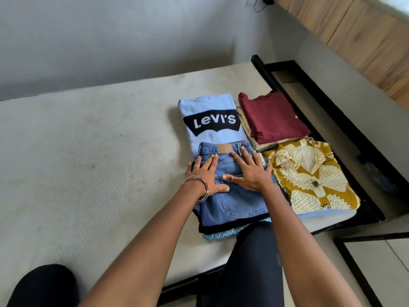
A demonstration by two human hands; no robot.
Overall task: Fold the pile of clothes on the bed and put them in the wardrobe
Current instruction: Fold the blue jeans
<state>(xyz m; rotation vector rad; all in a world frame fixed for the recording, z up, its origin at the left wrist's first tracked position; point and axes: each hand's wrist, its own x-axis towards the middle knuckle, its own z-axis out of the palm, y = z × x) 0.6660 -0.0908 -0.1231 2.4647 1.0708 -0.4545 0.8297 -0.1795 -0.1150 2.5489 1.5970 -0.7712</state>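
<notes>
Both the left hand (204, 177) and right hand (249, 171) lie flat with fingers spread, pressing folded blue jeans (232, 196) right of centre frame on the bed (88, 151), a Levi's shirt (210, 120) above, mustard printed shirt (309, 178) just right.

Home bedroom indicated: bare mattress (88, 140) set on black bed frame (327, 111), folded clothes (272, 116) stacked on it (several neat piles), plain wall (132, 41) behind, wood-grain panel (365, 41) seen at right.
</notes>
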